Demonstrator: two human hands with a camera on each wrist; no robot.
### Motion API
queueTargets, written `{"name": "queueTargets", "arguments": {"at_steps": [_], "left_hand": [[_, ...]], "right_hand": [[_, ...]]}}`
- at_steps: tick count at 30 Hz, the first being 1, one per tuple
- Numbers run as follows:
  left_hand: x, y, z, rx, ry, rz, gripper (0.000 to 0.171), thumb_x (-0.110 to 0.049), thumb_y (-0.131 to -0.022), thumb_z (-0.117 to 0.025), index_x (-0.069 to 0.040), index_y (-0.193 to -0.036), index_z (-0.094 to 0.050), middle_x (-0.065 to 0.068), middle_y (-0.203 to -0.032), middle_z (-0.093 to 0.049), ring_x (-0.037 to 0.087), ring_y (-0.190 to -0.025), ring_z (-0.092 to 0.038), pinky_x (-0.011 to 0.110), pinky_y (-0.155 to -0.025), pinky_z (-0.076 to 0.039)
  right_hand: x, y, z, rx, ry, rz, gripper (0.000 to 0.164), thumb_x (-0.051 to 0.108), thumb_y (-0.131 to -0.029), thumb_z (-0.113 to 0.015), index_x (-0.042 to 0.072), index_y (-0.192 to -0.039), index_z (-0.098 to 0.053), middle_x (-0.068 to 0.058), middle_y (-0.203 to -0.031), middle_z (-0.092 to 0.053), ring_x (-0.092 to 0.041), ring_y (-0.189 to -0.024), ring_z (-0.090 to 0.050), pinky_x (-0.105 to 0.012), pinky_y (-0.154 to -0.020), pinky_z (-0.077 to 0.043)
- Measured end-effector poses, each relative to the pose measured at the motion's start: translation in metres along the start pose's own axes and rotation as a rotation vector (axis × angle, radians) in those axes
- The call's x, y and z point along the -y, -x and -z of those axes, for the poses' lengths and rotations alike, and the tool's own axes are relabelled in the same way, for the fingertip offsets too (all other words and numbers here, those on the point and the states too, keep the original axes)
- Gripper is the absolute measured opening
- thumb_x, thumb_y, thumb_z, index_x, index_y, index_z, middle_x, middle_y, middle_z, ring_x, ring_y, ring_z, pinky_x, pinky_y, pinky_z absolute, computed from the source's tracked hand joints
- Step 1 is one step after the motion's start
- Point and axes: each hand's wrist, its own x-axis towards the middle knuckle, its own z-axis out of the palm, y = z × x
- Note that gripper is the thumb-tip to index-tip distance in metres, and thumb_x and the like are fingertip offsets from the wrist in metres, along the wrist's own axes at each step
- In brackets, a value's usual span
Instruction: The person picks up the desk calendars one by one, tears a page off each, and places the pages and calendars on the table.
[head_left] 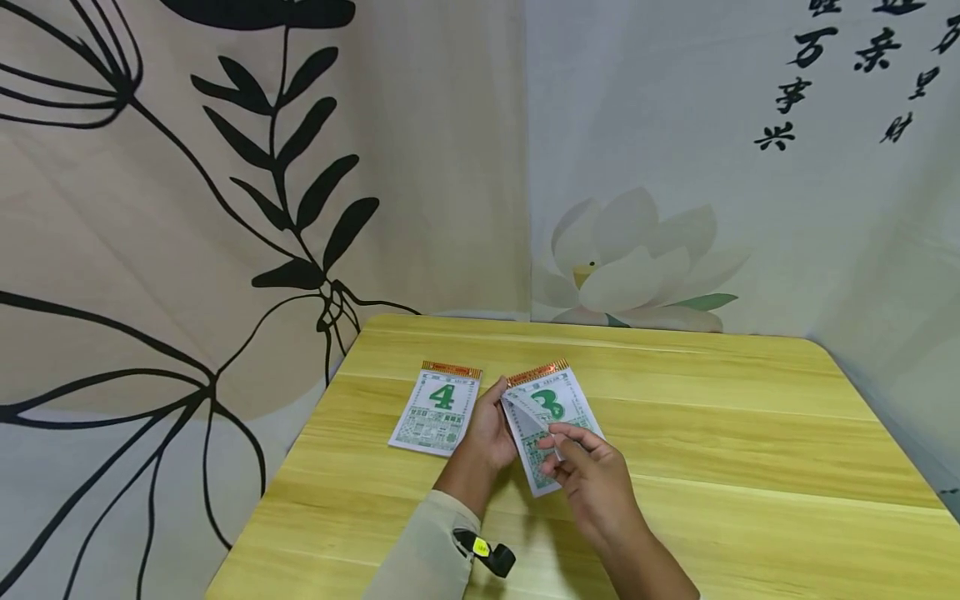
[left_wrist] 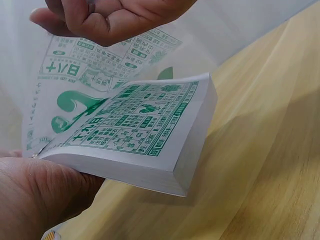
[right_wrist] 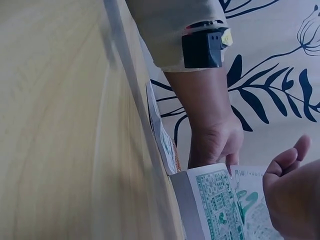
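A thick tear-off calendar pad (head_left: 577, 408) with green print and a red-gold top band is tilted over the table, a green 3 on its face. My left hand (head_left: 491, 433) grips its left edge near the band, thumb on the near side in the left wrist view. Between the fingertips of my right hand (head_left: 592, 479) is pinched the free end of its top sheet (left_wrist: 75, 95). That thin sheet stands up off the pad, still joined at the bound edge, and the printed page (left_wrist: 140, 115) beneath shows.
Left of my left hand, a second calendar pad (head_left: 435, 417) with a green 4 lies flat on the wooden table (head_left: 750, 433). A curtain with black plant drawings (head_left: 300, 167) and a lotus print hangs behind the table. A small black camera (head_left: 495, 557) sits on my left wrist.
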Motion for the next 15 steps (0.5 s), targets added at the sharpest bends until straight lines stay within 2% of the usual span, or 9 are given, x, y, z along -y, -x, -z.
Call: {"name": "queueTargets", "arguments": {"at_steps": [5, 9, 15], "left_hand": [[-0.0013, -0.0008, 0.0004, -0.015, 0.002, 0.01, 0.057, -0.051, -0.117, -0.035, -0.01, -0.153, -0.052, 0.005, -0.143, -0.07, 0.019, -0.139, -0.063, 0.033, -0.118, -0.048], [-0.0021, -0.0008, 0.0008, -0.012, 0.004, -0.001, 0.058, -0.051, -0.117, -0.036, -0.009, -0.154, -0.052, 0.007, -0.148, -0.068, 0.021, -0.144, -0.061, 0.035, -0.121, -0.047], [-0.0037, -0.0008, 0.0016, -0.014, 0.015, -0.001, 0.057, -0.051, -0.117, -0.036, -0.009, -0.152, -0.053, 0.006, -0.144, -0.069, 0.021, -0.139, -0.063, 0.036, -0.121, -0.048]], "right_hand": [[0.0028, 0.0007, 0.0036, 0.017, -0.024, 0.008, 0.015, 0.006, -0.109, -0.062, 0.011, -0.109, -0.076, 0.003, -0.091, -0.079, -0.01, -0.071, -0.068, -0.024, -0.075, -0.059], [0.0042, 0.0019, 0.0059, 0.032, -0.03, 0.017, 0.016, 0.007, -0.108, -0.064, 0.014, -0.106, -0.078, 0.003, -0.09, -0.081, -0.009, -0.07, -0.069, -0.023, -0.075, -0.06], [0.0056, 0.0035, 0.0105, 0.052, -0.029, 0.043, 0.018, 0.006, -0.108, -0.064, 0.014, -0.105, -0.08, 0.002, -0.091, -0.081, -0.009, -0.071, -0.069, -0.022, -0.074, -0.06]]}}
